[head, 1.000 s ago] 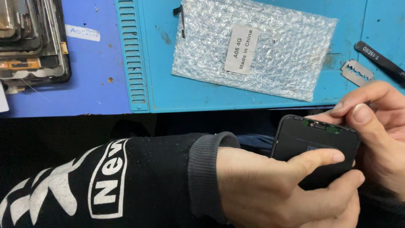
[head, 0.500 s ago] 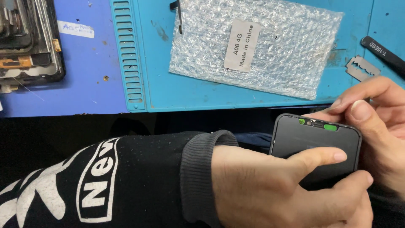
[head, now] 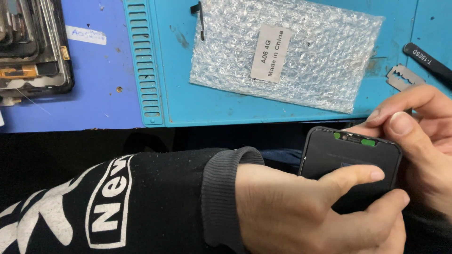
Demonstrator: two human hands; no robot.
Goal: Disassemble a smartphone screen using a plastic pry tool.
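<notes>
Lower right: left hand (head: 301, 214) grips glossy black phone screen (head: 346, 162), thumb flat across; right hand (head: 419, 141) pinches its top edge.

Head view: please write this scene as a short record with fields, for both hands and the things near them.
held thing: black phone screen, small green tabs at its top edge
left hand: grips the screen from below, thumb across its face
right hand: fingertips at the screen's top right corner
work surface: blue mat
on the mat: bubble-wrap pouch, razor blade, black tweezers
far left: stack of phone frames
</notes>
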